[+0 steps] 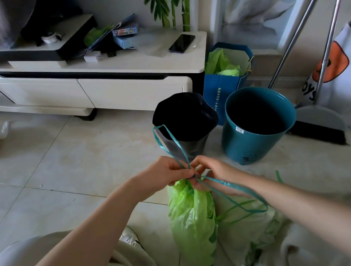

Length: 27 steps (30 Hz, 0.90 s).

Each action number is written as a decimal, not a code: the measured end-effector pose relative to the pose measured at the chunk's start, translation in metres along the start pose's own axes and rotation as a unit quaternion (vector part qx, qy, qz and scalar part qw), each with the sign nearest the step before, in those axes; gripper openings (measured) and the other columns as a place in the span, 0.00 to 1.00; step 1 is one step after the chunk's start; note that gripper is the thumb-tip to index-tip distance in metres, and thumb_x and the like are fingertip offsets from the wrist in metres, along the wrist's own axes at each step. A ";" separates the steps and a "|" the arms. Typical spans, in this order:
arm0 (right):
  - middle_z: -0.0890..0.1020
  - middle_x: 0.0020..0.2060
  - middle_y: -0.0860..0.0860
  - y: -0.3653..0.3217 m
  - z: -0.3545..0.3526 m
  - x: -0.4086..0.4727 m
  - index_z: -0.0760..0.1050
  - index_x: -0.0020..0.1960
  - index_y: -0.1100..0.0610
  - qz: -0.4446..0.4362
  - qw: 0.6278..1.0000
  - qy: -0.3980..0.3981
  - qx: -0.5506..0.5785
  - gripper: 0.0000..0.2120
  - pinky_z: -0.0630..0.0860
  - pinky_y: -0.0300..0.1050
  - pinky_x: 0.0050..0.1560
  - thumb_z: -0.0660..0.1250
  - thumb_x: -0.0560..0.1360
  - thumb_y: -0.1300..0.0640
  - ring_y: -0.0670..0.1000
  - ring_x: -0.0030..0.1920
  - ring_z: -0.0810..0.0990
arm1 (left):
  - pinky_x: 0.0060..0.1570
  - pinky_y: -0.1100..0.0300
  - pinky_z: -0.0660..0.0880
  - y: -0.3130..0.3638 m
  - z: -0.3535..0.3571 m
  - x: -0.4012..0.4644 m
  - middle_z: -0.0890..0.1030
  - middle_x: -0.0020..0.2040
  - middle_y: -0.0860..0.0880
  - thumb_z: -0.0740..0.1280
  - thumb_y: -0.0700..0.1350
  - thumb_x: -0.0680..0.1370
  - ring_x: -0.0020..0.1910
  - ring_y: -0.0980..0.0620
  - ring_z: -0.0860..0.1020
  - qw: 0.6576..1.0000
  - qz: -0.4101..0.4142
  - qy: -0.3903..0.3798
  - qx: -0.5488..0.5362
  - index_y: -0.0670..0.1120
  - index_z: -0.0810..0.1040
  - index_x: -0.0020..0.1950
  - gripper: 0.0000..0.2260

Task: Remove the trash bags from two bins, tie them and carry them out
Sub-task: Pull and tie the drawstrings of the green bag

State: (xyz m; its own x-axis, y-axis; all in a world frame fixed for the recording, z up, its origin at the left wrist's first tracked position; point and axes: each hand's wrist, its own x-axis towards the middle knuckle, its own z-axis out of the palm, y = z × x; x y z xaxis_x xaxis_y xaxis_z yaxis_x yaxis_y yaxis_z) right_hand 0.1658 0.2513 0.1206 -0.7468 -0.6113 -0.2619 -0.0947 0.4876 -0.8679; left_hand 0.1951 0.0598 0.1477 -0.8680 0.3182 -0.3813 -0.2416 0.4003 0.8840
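Note:
A green trash bag [193, 218] stands on the floor between my knees, its neck gathered tight. My left hand [164, 173] and my right hand [212, 170] both pinch its teal drawstring [171, 142] at the neck, where the cords cross. One loop rises toward the dark bin, another loop hangs to the right over a second pale green bag [251, 230] lying on the floor. Behind the hands stand a dark bin [185, 118] with a black rim and an empty teal bin [258, 121].
A white TV cabinet [95, 81] with a phone [181, 43] runs along the back. A blue paper bag [225, 74] with green plastic stands beside it. A broom and dustpan [319, 121] lean at the right by a white duck-print bag [346, 72].

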 end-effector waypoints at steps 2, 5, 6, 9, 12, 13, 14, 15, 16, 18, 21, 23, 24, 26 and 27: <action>0.82 0.41 0.52 0.001 0.002 0.003 0.75 0.46 0.49 -0.004 1.000 -0.010 -0.005 0.08 0.76 0.40 0.42 0.72 0.71 0.58 0.37 0.34 0.76 | 0.35 0.62 0.64 0.002 0.001 -0.001 0.79 0.39 0.45 0.68 0.44 0.77 0.35 0.53 0.66 1.000 -0.001 -0.014 0.003 0.43 0.84 0.48 0.07; 0.80 0.37 0.46 0.001 0.003 0.005 0.77 0.45 0.51 -0.017 0.999 -0.019 -0.041 0.07 0.71 0.36 0.40 0.72 0.70 0.54 0.35 0.35 0.76 | 0.35 0.62 0.64 0.004 0.001 -0.002 0.83 0.40 0.48 0.69 0.45 0.76 0.36 0.49 0.66 1.000 -0.003 -0.030 0.009 0.43 0.85 0.48 0.07; 0.81 0.38 0.46 0.001 0.003 0.004 0.77 0.45 0.50 -0.019 0.998 -0.016 -0.050 0.07 0.72 0.37 0.41 0.71 0.69 0.50 0.37 0.37 0.76 | 0.35 0.62 0.64 0.004 0.000 -0.003 0.83 0.39 0.49 0.69 0.45 0.76 0.36 0.49 0.66 0.999 -0.009 -0.028 0.013 0.43 0.85 0.47 0.07; 0.82 0.39 0.48 0.001 0.001 0.002 0.79 0.45 0.48 -0.016 0.998 -0.005 -0.064 0.08 0.72 0.38 0.42 0.69 0.69 0.46 0.42 0.39 0.76 | 0.33 0.65 0.63 0.002 0.000 -0.001 0.80 0.36 0.48 0.71 0.45 0.75 0.32 0.53 0.66 0.999 -0.018 -0.002 0.048 0.43 0.85 0.45 0.07; 0.80 0.36 0.43 -0.001 0.000 0.002 0.81 0.44 0.49 0.003 0.998 -0.005 -0.070 0.03 0.70 0.32 0.39 0.68 0.73 0.53 0.39 0.36 0.75 | 0.34 0.67 0.66 -0.001 0.000 0.004 0.78 0.31 0.53 0.75 0.42 0.71 0.28 0.61 0.69 0.990 0.006 0.042 0.138 0.51 0.83 0.37 0.05; 0.80 0.35 0.42 -0.001 0.000 0.002 0.81 0.45 0.50 0.008 0.997 -0.008 -0.074 0.04 0.69 0.31 0.38 0.68 0.74 0.55 0.38 0.36 0.75 | 0.34 0.68 0.66 -0.001 0.002 0.004 0.77 0.31 0.56 0.75 0.41 0.70 0.28 0.62 0.70 0.983 0.013 0.056 0.176 0.54 0.81 0.35 0.08; 0.79 0.35 0.42 0.000 0.001 0.003 0.81 0.45 0.51 0.011 0.997 -0.010 -0.078 0.04 0.69 0.31 0.38 0.67 0.74 0.56 0.38 0.35 0.75 | 0.33 0.72 0.65 -0.001 0.005 0.004 0.76 0.30 0.57 0.75 0.41 0.69 0.28 0.64 0.71 0.976 0.015 0.069 0.207 0.55 0.80 0.34 0.09; 0.79 0.34 0.42 -0.001 0.001 0.003 0.81 0.44 0.52 0.013 0.997 -0.012 -0.081 0.04 0.68 0.31 0.37 0.67 0.74 0.56 0.38 0.34 0.74 | 0.32 0.73 0.65 0.000 0.007 0.003 0.75 0.30 0.59 0.75 0.41 0.70 0.29 0.66 0.72 0.969 0.020 0.080 0.235 0.53 0.81 0.36 0.08; 0.78 0.33 0.43 -0.001 0.001 0.002 0.80 0.44 0.51 0.014 0.997 -0.014 -0.081 0.04 0.68 0.31 0.36 0.67 0.74 0.57 0.37 0.32 0.74 | 0.32 0.75 0.66 0.000 0.009 0.003 0.75 0.30 0.59 0.74 0.41 0.70 0.30 0.68 0.72 0.962 0.028 0.092 0.256 0.52 0.81 0.38 0.06; 0.77 0.31 0.43 -0.002 0.001 0.002 0.78 0.42 0.51 0.013 0.997 -0.015 -0.076 0.03 0.68 0.29 0.35 0.67 0.74 0.57 0.34 0.30 0.73 | 0.36 0.74 0.67 0.000 0.013 0.003 0.78 0.36 0.58 0.72 0.44 0.71 0.36 0.66 0.74 0.948 0.039 0.114 0.296 0.54 0.80 0.41 0.05; 0.77 0.30 0.43 -0.005 0.003 0.002 0.77 0.38 0.48 0.023 0.999 -0.012 -0.043 0.08 0.67 0.29 0.34 0.68 0.74 0.58 0.34 0.29 0.73 | 0.40 0.59 0.71 -0.004 0.016 0.002 0.80 0.43 0.57 0.68 0.48 0.72 0.44 0.54 0.77 0.910 0.049 0.159 0.380 0.57 0.76 0.43 0.03; 0.78 0.29 0.43 -0.006 0.002 0.002 0.78 0.37 0.49 0.047 0.999 -0.018 0.003 0.10 0.69 0.33 0.36 0.66 0.74 0.61 0.37 0.30 0.75 | 0.37 0.57 0.73 -0.010 0.019 0.000 0.80 0.41 0.54 0.66 0.47 0.72 0.41 0.49 0.78 0.886 0.116 0.184 0.410 0.54 0.75 0.43 0.02; 0.79 0.30 0.44 -0.006 0.002 0.002 0.79 0.38 0.52 0.062 0.997 -0.025 0.025 0.09 0.70 0.35 0.36 0.65 0.75 0.61 0.40 0.32 0.76 | 0.34 0.55 0.73 -0.013 0.020 -0.001 0.79 0.39 0.53 0.65 0.46 0.71 0.38 0.47 0.77 0.871 0.164 0.185 0.424 0.52 0.75 0.43 0.02; 0.79 0.32 0.49 -0.006 0.002 0.001 0.79 0.42 0.58 0.096 0.992 -0.035 0.070 0.07 0.72 0.39 0.37 0.63 0.76 0.62 0.46 0.34 0.76 | 0.28 0.55 0.72 -0.020 0.021 -0.001 0.76 0.34 0.51 0.66 0.41 0.70 0.32 0.46 0.74 0.828 0.249 0.200 0.462 0.48 0.75 0.40 0.02; 0.80 0.33 0.51 -0.006 0.002 0.001 0.79 0.43 0.60 0.116 0.988 -0.038 0.098 0.07 0.73 0.39 0.37 0.63 0.76 0.62 0.46 0.33 0.76 | 0.27 0.55 0.70 -0.023 0.021 0.000 0.74 0.32 0.50 0.67 0.39 0.70 0.30 0.46 0.71 0.808 0.275 0.209 0.477 0.47 0.75 0.39 0.03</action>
State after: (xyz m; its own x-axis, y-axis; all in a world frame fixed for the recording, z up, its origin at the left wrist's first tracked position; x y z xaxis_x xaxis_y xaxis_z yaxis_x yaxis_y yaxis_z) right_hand 0.1674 0.2469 0.1244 -0.6808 -0.5468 -0.4874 0.2071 0.4945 -0.8441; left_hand 0.2098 0.0683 0.1220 -0.8492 0.4352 0.2991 0.5022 0.8407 0.2026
